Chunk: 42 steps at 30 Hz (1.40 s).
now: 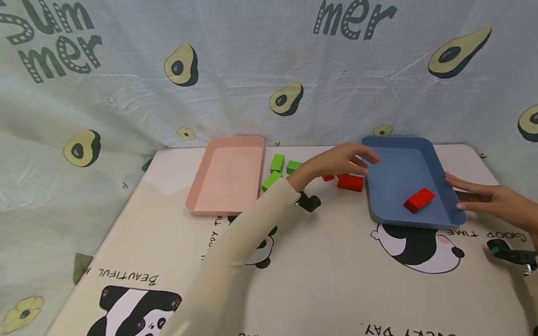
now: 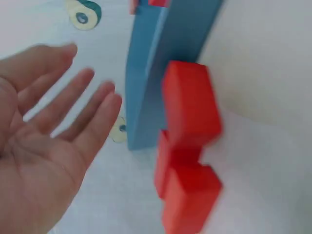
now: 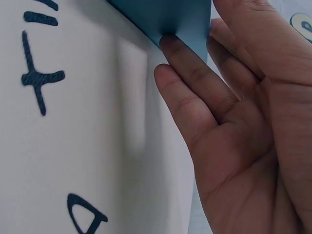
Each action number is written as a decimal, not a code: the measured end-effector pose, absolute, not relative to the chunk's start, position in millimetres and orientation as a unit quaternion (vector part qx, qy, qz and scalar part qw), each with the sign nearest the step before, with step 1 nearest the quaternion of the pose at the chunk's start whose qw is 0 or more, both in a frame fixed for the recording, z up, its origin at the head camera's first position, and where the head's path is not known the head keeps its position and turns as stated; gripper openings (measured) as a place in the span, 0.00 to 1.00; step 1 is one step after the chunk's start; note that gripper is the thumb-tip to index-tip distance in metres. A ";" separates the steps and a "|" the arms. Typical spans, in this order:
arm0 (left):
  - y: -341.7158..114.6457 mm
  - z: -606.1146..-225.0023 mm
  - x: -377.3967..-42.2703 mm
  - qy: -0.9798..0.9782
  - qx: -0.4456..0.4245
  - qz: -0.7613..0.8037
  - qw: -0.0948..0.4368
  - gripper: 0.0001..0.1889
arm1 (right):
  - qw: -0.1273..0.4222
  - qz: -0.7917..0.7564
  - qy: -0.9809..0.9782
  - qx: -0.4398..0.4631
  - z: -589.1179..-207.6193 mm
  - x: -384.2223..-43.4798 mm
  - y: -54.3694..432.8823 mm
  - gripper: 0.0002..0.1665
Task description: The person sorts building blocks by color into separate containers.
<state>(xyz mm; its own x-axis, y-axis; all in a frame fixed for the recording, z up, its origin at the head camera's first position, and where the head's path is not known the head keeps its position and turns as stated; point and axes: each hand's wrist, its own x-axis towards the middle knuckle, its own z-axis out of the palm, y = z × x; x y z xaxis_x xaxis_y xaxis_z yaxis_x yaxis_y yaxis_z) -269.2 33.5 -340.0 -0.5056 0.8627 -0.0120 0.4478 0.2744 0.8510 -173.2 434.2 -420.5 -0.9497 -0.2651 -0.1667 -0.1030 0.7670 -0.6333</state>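
Note:
A blue tray (image 1: pixel 395 158) lies at the right of the table with one red block (image 1: pixel 419 200) inside it. My left hand (image 1: pixel 342 159) hovers at the tray's left rim, fingers spread and loosely bent; in the left wrist view the palm (image 2: pixel 39 165) is bare. Beneath and beside that hand several red blocks (image 1: pixel 350 183) lie on the table against the tray's left side, partly hidden from the head view. At the tray's right side my right hand (image 1: pixel 489 198) has its extended fingers on the outer wall, as the right wrist view (image 3: pixel 229 117) also shows.
A pink tray (image 1: pixel 224 177) stands at the left. Between it and my left forearm lie several green blocks (image 1: pixel 277 163). The tablecloth (image 1: pixel 319 275) carries panda prints and lettering. Behind the table hangs a curtain (image 1: pixel 235 70) with avocado prints.

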 end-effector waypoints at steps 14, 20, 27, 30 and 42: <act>-9.9 -384.2 -233.8 0.814 0.338 0.439 0.171 0.26 | 0.137 -0.336 0.927 -0.097 -418.7 -175.6 432.3 0.46; -13.4 -388.5 -232.4 0.817 0.328 0.443 0.171 0.28 | 0.145 -0.345 0.923 -0.086 -421.3 -175.5 432.1 0.47; -15.4 -395.3 -230.3 0.800 0.307 0.478 0.192 0.30 | 0.146 -0.345 0.924 -0.080 -421.8 -175.1 432.6 0.48; -16.2 -394.4 -228.2 0.787 0.306 0.495 0.203 0.30 | 0.147 -0.346 0.923 -0.077 -421.3 -175.1 430.7 0.48; -10.0 -400.0 -225.4 0.783 0.301 0.487 0.242 0.34 | 0.143 -0.341 0.926 -0.078 -424.0 -171.9 432.3 0.48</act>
<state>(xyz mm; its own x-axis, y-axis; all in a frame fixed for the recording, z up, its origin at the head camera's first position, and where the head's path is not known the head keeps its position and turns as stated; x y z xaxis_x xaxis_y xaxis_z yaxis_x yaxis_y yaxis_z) -225.4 -10.0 -400.0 -0.7020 0.7070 -0.0861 0.2351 0.3442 0.9090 -171.9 432.3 -424.0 -0.9467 -0.2430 -0.2116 -0.0475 0.7547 -0.6544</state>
